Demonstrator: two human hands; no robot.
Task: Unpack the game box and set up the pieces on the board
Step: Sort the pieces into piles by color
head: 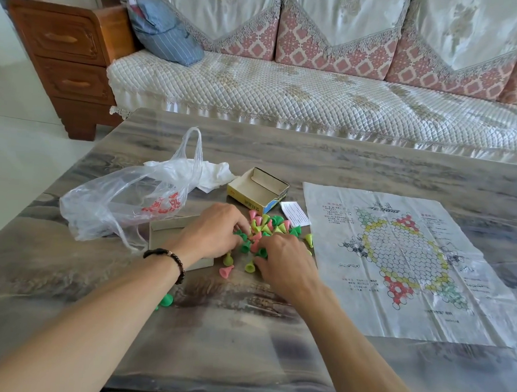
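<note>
A heap of small cone-shaped game pieces (272,225) in green, pink and yellow lies on the table left of the paper game board (397,263), which is spread flat with a star-shaped grid and no pieces on it. My left hand (216,229) reaches into the heap from the left, fingers curled and pinching at pieces. My right hand (283,266) comes in from below, fingers curled over green pieces; its fingertips are hidden. The open box tray (257,189) stands empty behind the heap. The grey box lid (171,230) lies under my left wrist.
A crumpled plastic bag (125,201) lies at the left. A white leaflet (293,214) sits between tray and board. Stray pieces: a pink one (226,272), a green one (166,300). A sofa (316,91) and wooden cabinet (70,57) stand beyond the table (243,345).
</note>
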